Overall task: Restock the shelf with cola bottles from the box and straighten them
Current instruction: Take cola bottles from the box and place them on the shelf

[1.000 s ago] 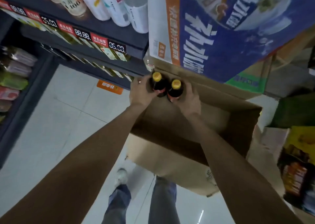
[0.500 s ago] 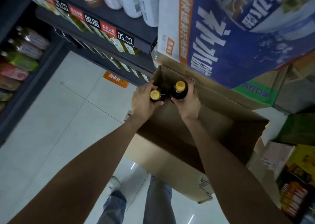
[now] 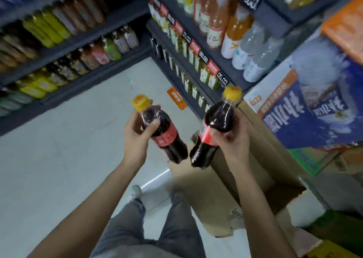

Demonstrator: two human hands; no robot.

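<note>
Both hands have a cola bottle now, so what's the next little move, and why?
Probably carry both toward the shelves. The left hand and right hand each grip a cola bottle held clear above the cardboard box; neither is shelved yet.

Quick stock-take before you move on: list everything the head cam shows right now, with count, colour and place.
cola bottles: two, dark with yellow caps and red labels; one in the left hand, one in the right
cardboard box: one, brown, open, on the floor lower right
printed carton: one, blue and white, right, above the box
shelves: dark, left and centre, rows of mixed drink bottles, too blurred to count
floor sticker: one, orange
left hand: grips a bottle
right hand: grips a bottle
legs: grey trousers, bottom centre
</note>
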